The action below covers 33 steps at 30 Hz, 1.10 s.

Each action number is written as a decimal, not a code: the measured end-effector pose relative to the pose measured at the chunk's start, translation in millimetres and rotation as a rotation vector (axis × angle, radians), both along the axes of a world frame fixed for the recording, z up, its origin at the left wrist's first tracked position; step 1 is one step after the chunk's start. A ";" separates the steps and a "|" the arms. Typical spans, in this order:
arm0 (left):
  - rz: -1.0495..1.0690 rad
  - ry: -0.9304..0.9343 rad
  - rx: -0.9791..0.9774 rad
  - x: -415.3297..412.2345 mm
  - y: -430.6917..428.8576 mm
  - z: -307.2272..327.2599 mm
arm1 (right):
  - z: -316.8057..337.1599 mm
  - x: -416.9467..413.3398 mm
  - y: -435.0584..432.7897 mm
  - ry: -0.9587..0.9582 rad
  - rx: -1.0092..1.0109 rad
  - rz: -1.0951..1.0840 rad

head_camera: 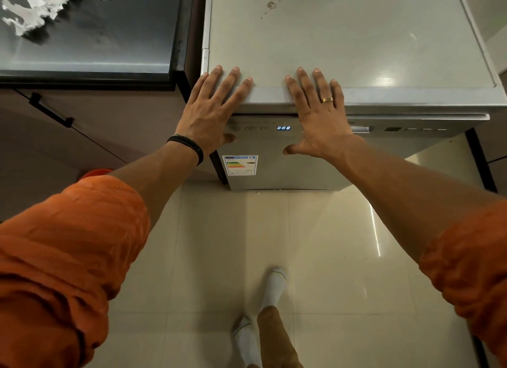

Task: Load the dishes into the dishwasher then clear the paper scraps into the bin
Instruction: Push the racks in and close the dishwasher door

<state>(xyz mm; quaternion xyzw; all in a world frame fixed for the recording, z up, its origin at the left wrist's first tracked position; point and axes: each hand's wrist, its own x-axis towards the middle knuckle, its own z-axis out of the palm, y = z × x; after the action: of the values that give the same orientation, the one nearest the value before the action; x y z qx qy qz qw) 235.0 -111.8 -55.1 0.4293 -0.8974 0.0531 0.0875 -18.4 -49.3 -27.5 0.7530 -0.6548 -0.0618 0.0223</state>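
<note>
Two grips are laid flat on the front edge of the dishwasher (356, 38), side by side and a little apart. The left grip (211, 107) and the right grip (318, 112) are both released, with fingers straight and spread on the pale top and nothing grasped, while the thumbs hang down over the front panel. A lit blue display (283, 127) is seen between the two grips, level with the thumbs, and an energy label (240, 165) is stuck on the closed door just below the left grip. A gold ring (327, 99) is worn on the right grip, and a black band (189, 145) is worn at the wrist behind the left one. The paper scraps (35, 8) are heaped well beyond and to the left of the left grip, on the dark counter (109, 46) beside the machine. Beneath both grips a pale tiled floor (329, 258) is shown.
</note>
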 end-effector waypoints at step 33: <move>0.216 -0.145 0.333 -28.2 29.2 47.1 | 47.3 -0.5 -7.4 0.095 0.310 0.080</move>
<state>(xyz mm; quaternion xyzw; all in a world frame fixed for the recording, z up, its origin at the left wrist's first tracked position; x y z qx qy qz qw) 206.8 -82.7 -8.0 0.5265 -0.8465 -0.0561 -0.0555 -18.9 -56.8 19.8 0.7691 -0.6050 -0.1969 -0.0607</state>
